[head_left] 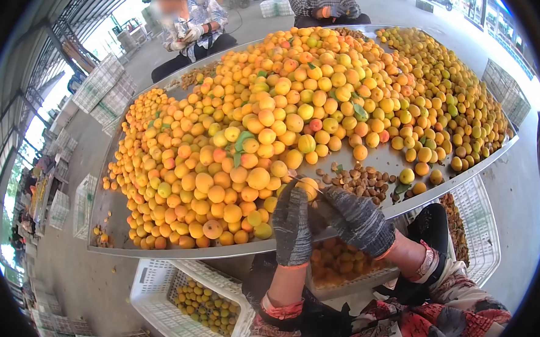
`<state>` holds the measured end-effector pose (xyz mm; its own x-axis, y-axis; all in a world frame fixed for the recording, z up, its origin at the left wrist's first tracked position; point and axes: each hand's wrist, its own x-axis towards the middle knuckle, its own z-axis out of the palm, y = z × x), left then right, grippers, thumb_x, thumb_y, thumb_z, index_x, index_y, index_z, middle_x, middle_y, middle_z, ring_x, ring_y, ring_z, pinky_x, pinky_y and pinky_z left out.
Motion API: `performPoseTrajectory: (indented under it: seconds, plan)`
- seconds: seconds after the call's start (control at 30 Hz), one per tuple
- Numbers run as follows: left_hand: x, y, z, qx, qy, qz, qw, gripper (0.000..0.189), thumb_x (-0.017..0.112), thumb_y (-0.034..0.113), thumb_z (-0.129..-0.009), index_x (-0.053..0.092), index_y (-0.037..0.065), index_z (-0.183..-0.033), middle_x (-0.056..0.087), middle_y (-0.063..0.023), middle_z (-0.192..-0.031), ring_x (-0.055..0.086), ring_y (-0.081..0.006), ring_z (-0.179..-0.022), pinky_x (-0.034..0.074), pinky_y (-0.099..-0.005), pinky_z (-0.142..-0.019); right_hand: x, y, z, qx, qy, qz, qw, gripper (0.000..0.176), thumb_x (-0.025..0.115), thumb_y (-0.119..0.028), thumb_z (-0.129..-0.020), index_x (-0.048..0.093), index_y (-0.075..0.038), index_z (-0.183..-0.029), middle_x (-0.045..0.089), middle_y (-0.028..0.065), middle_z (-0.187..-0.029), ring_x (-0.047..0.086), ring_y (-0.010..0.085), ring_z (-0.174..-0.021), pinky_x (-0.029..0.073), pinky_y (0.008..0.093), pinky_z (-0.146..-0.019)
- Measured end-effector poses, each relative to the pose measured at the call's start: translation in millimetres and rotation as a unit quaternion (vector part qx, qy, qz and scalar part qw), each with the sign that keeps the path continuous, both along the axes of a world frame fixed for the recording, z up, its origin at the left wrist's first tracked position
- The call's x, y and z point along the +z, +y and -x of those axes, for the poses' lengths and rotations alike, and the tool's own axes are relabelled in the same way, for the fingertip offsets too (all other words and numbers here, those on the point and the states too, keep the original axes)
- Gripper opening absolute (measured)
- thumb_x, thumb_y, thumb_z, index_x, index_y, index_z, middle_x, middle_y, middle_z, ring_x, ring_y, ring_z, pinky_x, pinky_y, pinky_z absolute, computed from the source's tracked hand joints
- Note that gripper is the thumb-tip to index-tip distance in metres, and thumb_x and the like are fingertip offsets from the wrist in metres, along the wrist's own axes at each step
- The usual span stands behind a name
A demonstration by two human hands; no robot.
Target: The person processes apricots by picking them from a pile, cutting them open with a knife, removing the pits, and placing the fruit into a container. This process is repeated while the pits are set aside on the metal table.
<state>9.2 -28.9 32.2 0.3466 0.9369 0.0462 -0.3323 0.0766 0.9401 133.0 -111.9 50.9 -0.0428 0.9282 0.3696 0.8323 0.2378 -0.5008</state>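
Observation:
Both of my hands wear dark grey knitted gloves with orange cuffs and meet at the front edge of the metal table. My left hand (292, 227) is closed on an orange-yellow apricot (308, 187) at its fingertips. My right hand (359, 222) is closed right beside that apricot, fingertips pressed together. A thin, dark sliver shows near the fingertips, too small to name. Behind my hands rises a large heap of apricots (221, 171), with a few green leaves (242, 140) among them. A pile of brown apricot pits (362, 183) lies beyond my right hand.
The metal table (183, 253) has a raised rim. Below it stand a white crate (148, 297) with greenish apricots, another bin (348, 259) of fruit between my knees, and a white crate (477, 218) at right. Two people (192, 26) (325, 4) sit across the table.

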Motion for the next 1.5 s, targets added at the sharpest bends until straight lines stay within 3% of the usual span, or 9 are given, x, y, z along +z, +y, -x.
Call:
performPoseTrajectory:
  seconds: [0.43,0.63,0.7,0.8,0.97,1.17,1.27,1.33,1.5]
  plan:
    - [-7.0,-0.6,-9.7,0.047,0.071,-0.016,0.996,0.022,0.055,0.019,-0.086,0.059,0.0,-0.095,0.058,-0.0033,-0.084,0.051,-0.0073,-0.076,0.042,-0.0211,-0.067,-7.9,8.3,9.5,0.023,0.331,0.037,0.942,0.037,0.06,-0.006,-0.078,0.05,0.002,-0.112,0.057,0.0175,-0.105,0.056,0.0314,-0.096,0.047,0.0362,-0.081]
    - [2.3,8.3,-0.2,0.028,0.03,0.084,0.996,0.028,0.053,0.028,-0.087,0.06,0.0,-0.093,0.058,-0.0032,-0.075,0.051,-0.0085,-0.063,0.041,-0.0206,-0.056,9.7,1.4,-12.2,-0.003,-0.135,-0.152,0.979,0.039,0.06,-0.004,-0.08,0.049,-0.004,-0.118,0.058,0.0134,-0.106,0.056,0.0189,-0.097,0.046,0.0323,-0.081]
    - [-6.1,11.0,2.5,-0.028,0.044,0.026,0.998,0.029,0.053,0.028,-0.087,0.06,0.0,-0.095,0.059,-0.0031,-0.079,0.051,-0.0089,-0.064,0.042,-0.0217,-0.056,28.9,-4.0,-16.2,-0.044,0.569,0.114,0.813,0.043,0.062,-0.002,-0.078,0.048,-0.005,-0.119,0.059,0.0084,-0.106,0.055,0.014,-0.098,0.046,0.0285,-0.082]
    - [-0.6,4.2,5.0,-0.123,0.085,-0.017,0.989,0.029,0.057,0.017,-0.084,0.056,-0.001,-0.106,0.06,-0.0089,-0.093,0.055,-0.0154,-0.083,0.045,-0.0289,-0.072,35.3,17.9,-19.2,-0.088,0.237,0.199,0.947,0.049,0.067,-0.004,-0.074,0.048,-0.005,-0.119,0.059,0.0052,-0.105,0.054,0.0124,-0.097,0.045,0.0258,-0.082]
    - [-21.9,6.0,2.9,-0.067,0.199,-0.295,0.932,0.027,0.05,0.017,-0.087,0.056,-0.001,-0.106,0.058,-0.0093,-0.095,0.052,-0.0116,-0.08,0.044,-0.0252,-0.071,1.3,26.2,-28.6,0.003,0.296,0.164,0.941,0.06,0.072,-0.009,-0.07,0.043,-0.004,-0.123,0.059,0.0049,-0.105,0.055,0.0128,-0.093,0.045,0.028,-0.081]
    - [-25.4,-2.2,-18.5,-0.051,-0.055,0.144,0.987,0.035,0.047,0.025,-0.089,0.052,-0.002,-0.111,0.055,-0.0125,-0.107,0.053,-0.0207,-0.095,0.043,-0.0289,-0.083,-16.6,28.4,-3.1,-0.03,0.065,-0.134,0.988,0.051,0.071,-0.01,-0.071,0.046,-0.003,-0.115,0.057,0.0078,-0.106,0.056,0.0171,-0.092,0.045,0.0303,-0.082]
    - [-17.7,-2.5,-21.5,-0.047,-0.095,0.202,0.974,0.038,0.055,0.037,-0.083,0.054,0.005,-0.105,0.056,-0.0072,-0.086,0.057,-0.017,-0.07,0.049,-0.0268,-0.059,-22.2,35.4,8.4,-0.084,0.282,-0.163,0.942,0.028,0.066,-0.013,-0.073,0.055,-0.004,-0.098,0.059,0.0041,-0.081,0.059,0.02,-0.071,0.049,0.0333,-0.067]
    - [-12.9,-3.0,-24.1,-0.049,-0.24,0.28,0.928,0.04,0.056,0.039,-0.081,0.054,0.005,-0.102,0.056,-0.0048,-0.081,0.055,-0.0161,-0.06,0.048,-0.0266,-0.05,-8.2,33.2,20.6,-0.095,0.695,-0.103,0.705,0.021,0.065,-0.012,-0.074,0.055,-0.006,-0.092,0.056,0.0042,-0.073,0.056,0.0161,-0.061,0.048,0.0278,-0.055]
    - [3.3,-2.2,-14.1,-0.084,-0.269,0.258,0.924,0.039,0.053,0.034,-0.083,0.052,0.002,-0.106,0.055,-0.0081,-0.092,0.054,-0.0168,-0.077,0.047,-0.0282,-0.064,-14.4,23.5,2.4,-0.015,0.798,0.028,0.602,0.015,0.055,-0.021,-0.083,0.048,-0.01,-0.074,0.044,-0.0007,-0.055,0.04,0.0096,-0.044,0.033,0.0219,-0.04]
